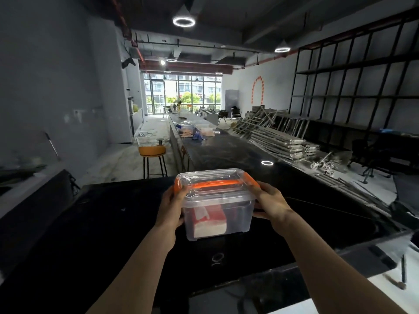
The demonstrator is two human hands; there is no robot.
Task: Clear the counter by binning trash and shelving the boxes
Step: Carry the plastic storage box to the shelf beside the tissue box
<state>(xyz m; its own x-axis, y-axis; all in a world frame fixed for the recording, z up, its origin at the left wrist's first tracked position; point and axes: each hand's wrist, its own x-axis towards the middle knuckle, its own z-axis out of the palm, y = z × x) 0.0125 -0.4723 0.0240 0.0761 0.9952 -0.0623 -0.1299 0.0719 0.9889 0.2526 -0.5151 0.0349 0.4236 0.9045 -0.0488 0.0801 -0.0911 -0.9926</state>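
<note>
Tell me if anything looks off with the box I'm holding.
Nothing stands out. The clear box is level between the left hand and right hand, lid seated, orange latches down, and the red-and-white pack sits inside.

Interior dimly lit overall. Strongest light admitted through far windows, overexposed, outdoor detail washed out. Additional light supplied by ring-shaped ceiling lamps; one lamp mirrored as small bright ring on glossy black bench. Near bench surface rendered almost featureless black. Wide-angle distortion seen at edges: shelving and walls bowed. Fine detail softened, periphery slightly smeared; centre comparatively sharp.
</note>
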